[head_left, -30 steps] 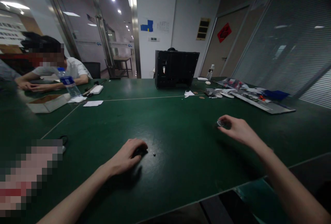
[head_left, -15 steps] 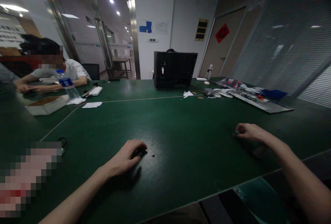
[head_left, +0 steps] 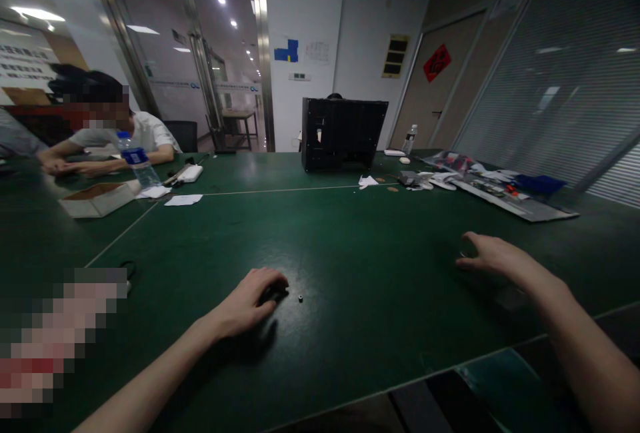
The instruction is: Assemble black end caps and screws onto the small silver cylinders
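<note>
My left hand [head_left: 257,298] rests low over the green table [head_left: 350,246], its fingers curved and apart with nothing visible in them. Just right of its fingertips lies a tiny dark and silvery piece [head_left: 301,298], like a small nut; the hand does not touch it. On the right, my right hand [head_left: 487,253] is near the tabletop with thumb and index finger parted. A small shiny, ring-like thing [head_left: 463,255] shows between those fingertips; it is too small to name, and whether it touches the fingers or the table is unclear.
A black box-shaped machine [head_left: 345,133] stands at the back. Loose parts and a board [head_left: 520,196] lie at the back right. On the left are a white carton [head_left: 97,201], a water bottle [head_left: 137,160] and a blurred-out flat object [head_left: 60,340]. Another person [head_left: 135,133] leans on the table.
The thumb and index finger of my right hand have spread apart from a pinch around the small shiny thing. My left hand and the nut-like piece stay put; the view shifted slightly.
</note>
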### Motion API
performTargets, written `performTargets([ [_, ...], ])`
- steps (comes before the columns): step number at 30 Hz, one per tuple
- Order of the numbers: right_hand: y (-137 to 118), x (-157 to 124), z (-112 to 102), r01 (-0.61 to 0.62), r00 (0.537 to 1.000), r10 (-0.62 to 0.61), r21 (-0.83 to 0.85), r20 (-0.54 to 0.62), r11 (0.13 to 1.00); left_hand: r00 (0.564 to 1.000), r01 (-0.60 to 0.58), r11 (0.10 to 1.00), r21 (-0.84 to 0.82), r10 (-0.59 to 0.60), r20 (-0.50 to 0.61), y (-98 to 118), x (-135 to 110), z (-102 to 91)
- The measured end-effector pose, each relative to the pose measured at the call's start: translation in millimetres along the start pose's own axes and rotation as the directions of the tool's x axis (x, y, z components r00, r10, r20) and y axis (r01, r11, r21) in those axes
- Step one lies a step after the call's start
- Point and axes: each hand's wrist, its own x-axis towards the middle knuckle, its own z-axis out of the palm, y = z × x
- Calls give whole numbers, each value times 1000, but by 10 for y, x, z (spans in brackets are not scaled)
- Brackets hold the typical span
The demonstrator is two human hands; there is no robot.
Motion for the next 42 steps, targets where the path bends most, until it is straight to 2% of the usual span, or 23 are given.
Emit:
performTargets([
  [3,-763,-296,-231,104,992,-107,-52,-71,993,1000,8,1000,6,-8,8,11,-2,-4],
  [5,-1442,-544,-328,307,951,-302,107,-59,946,1000,14,1000,6,-14,4,13,-5,-2],
  [6,-1787,-660,-345,427,902,-430,212,-34,879,1000,14,1000,4,-14,-2,9,-6,2],
  [7,-2112,-761,-340,527,834,-551,305,-8,793,1000,10,1000,3,-10,-6,3,-6,7],
  [9,-2654,-896,-277,628,722,-692,409,10,662,1000,-12,1000,5,12,-12,-15,-2,19],
  [11,-3015,-932,-175,671,670,-742,416,15,614,999,-37,999,8,37,-22,-28,5,26],
  [13,-3214,-896,-79,693,645,-763,390,41,607,998,-49,999,12,49,-26,-25,11,23],
  [16,-3327,-805,15,708,607,-793,416,54,571,999,-52,998,25,52,-10,2,16,7],
  [19,-3344,-760,67,691,580,-814,525,7,497,998,-56,998,33,57,-20,17,18,10],
  [25,-3291,-780,182,585,621,-778,715,-92,383,997,-63,997,54,65,-45,20,23,48],
  [31,-3291,-798,176,513,653,-753,778,-81,362,996,-64,997,53,67,-61,50,15,42],
  [34,-3313,-805,142,456,689,-720,821,-81,343,992,-82,995,49,86,-96,18,26,63],
  [36,-3330,-802,133,376,721,-689,877,-74,300,988,-99,994,41,104,-114,-19,41,81],
  [38,-3348,-795,139,245,744,-668,942,-29,231,985,-107,994,34,111,-131,-54,55,96],
  [42,-3371,-782,173,-61,735,-670,994,108,93,978,-118,993,30,122,-169,-82,64,103],
])
